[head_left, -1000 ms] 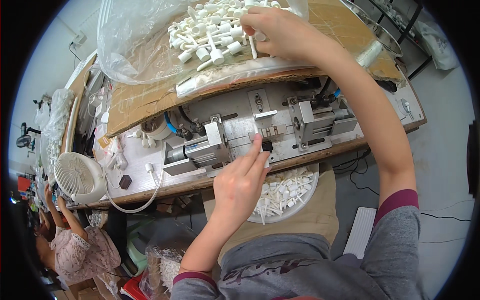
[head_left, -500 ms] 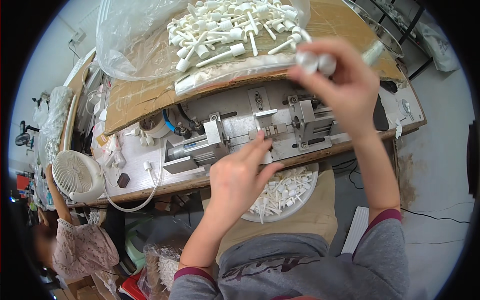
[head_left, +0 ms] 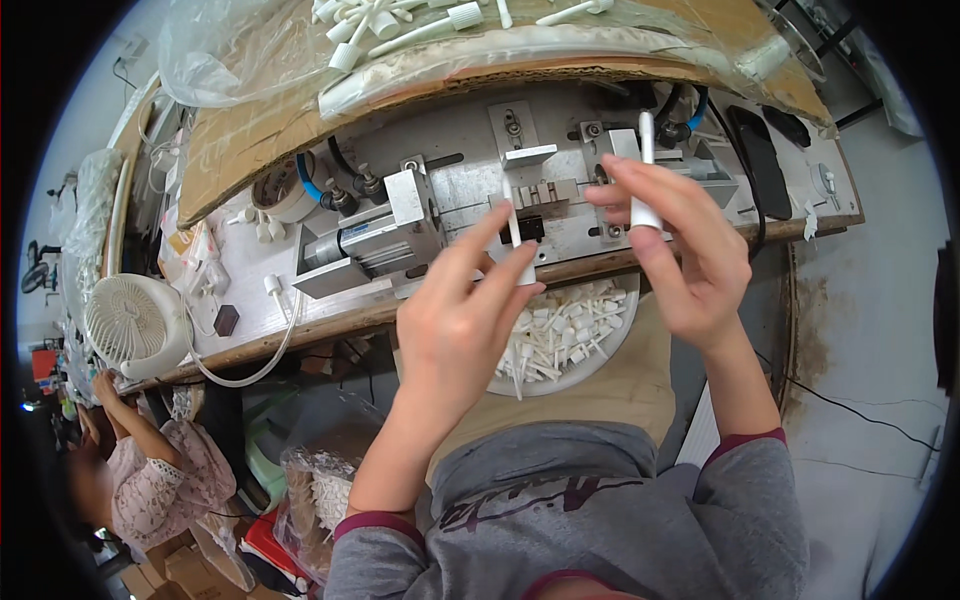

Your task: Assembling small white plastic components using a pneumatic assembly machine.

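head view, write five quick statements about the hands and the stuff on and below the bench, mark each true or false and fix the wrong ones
1. The right hand holds a white capped stick. True.
2. The left hand lies flat on the phone. False: the left hand is at a second white stick by the metal fixture.
3. A white fan is left of the metal fixture. True.
4. The round bowl below the bench edge is empty. False: the round bowl holds many white capped pieces.
5. The black phone is at the left end of the bench. False: it lies right of the metal fixture.
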Tool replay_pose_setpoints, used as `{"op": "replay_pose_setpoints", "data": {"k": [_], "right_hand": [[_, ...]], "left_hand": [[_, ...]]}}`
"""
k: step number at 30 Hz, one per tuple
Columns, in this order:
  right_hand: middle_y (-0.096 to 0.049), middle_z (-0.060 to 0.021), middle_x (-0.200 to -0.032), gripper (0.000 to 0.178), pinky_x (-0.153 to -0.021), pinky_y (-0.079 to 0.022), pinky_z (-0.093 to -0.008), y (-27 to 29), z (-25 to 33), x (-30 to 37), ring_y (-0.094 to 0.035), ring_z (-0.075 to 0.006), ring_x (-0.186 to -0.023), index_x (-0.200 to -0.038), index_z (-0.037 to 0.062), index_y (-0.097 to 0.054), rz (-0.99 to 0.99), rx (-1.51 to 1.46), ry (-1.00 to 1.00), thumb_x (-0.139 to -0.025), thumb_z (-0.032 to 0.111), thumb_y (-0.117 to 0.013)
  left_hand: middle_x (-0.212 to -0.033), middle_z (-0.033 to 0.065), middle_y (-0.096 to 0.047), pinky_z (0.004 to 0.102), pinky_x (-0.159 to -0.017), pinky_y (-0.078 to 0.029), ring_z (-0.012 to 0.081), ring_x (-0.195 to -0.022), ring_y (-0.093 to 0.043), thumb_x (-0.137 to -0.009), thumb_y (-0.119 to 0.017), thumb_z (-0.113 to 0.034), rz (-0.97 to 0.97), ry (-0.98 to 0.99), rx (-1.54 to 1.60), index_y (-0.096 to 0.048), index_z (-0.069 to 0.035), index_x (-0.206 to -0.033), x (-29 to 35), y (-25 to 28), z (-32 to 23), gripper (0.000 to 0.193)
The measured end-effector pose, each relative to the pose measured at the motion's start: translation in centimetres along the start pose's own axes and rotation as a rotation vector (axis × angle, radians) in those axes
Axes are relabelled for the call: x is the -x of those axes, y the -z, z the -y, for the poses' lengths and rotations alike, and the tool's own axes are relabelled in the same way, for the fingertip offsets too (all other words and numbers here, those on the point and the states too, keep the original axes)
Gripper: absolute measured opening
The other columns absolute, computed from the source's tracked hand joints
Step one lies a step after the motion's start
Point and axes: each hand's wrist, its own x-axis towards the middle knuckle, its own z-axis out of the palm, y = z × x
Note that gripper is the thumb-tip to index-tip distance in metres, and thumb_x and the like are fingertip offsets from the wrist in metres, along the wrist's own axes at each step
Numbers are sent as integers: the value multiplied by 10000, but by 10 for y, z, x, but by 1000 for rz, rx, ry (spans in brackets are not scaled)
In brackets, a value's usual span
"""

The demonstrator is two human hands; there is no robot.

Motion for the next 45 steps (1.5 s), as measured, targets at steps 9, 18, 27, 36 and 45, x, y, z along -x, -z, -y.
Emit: {"op": "replay_pose_setpoints", "data": {"k": [9,18,27,36,45], "right_hand": [[-477,-268,-1409,386,-786,-601,-312,-5,9,0,-680,-280,-1056,-1164,-23,-610,-74,-86,-94,-795,-67,-714],[-665,-150,-1186,322,-786,-559,-350,-14,21,11,-686,-280,-963,-1034,-5,-653,31,297,-25,-729,-2,-758],[-663,-192,-1261,228,-494,-487,-274,-43,13,10,-581,-158,-493,-925,19,-603,277,602,96,-716,68,-681],[-694,-166,-1209,218,-531,-489,-262,-54,5,18,-581,-138,-507,-922,-4,-660,104,484,157,-719,71,-690],[-698,-188,-1188,165,-503,-471,-255,-46,16,-8,-586,-144,-481,-859,34,-620,315,650,114,-711,78,-677]], "left_hand": [[-1167,24,-729,281,-534,-474,186,-516,-567,-698,-836,-198,125,-85,-286,-761,-114,-978,-14,-6,0,302],[-920,81,-752,251,-530,-494,119,-562,-634,-745,-859,-252,211,26,70,-757,-73,-1016,-46,24,-1,340],[-809,130,-713,383,-653,-532,270,-735,-694,-736,-806,-481,-198,30,-326,-736,-10,-876,-173,34,39,496],[-787,79,-689,292,-638,-549,159,-741,-701,-749,-854,-304,-69,112,-22,-742,6,-902,-162,29,23,363],[-1139,116,-634,239,-753,-614,153,-879,-680,-751,-759,134,-194,-66,453,-704,66,-1054,-104,46,2,315]]}}
